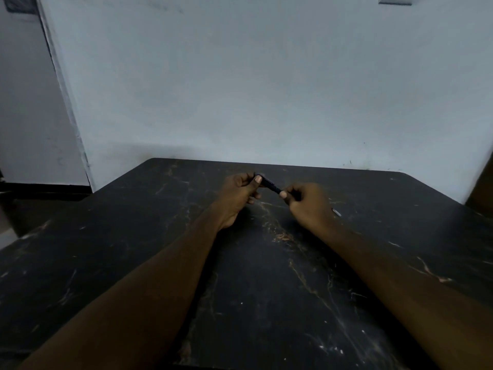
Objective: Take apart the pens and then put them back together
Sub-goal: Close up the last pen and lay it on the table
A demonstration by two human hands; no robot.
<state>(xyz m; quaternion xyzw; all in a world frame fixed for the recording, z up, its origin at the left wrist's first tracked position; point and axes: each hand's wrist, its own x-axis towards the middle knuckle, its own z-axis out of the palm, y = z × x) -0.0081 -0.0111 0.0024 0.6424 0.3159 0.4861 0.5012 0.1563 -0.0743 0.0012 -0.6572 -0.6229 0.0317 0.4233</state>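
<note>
A dark pen (270, 184) is held over the black marble counter (266, 289), toward 12 o'clock near its far edge, slanting from 10 to 4 o'clock. The left hand (238, 194) curls around its upper end with the thumb pressed on it. The right hand (306, 204) pinches the lower end between thumb and curled fingers. A small pale piece (337, 212), too small to identify, lies on the counter at 3 o'clock of the right hand.

Both our forearms (160, 276) reach forward and converge; our left grip (238, 194) and right grip (306, 202) each pinch an end of the pen (269, 185).
</note>
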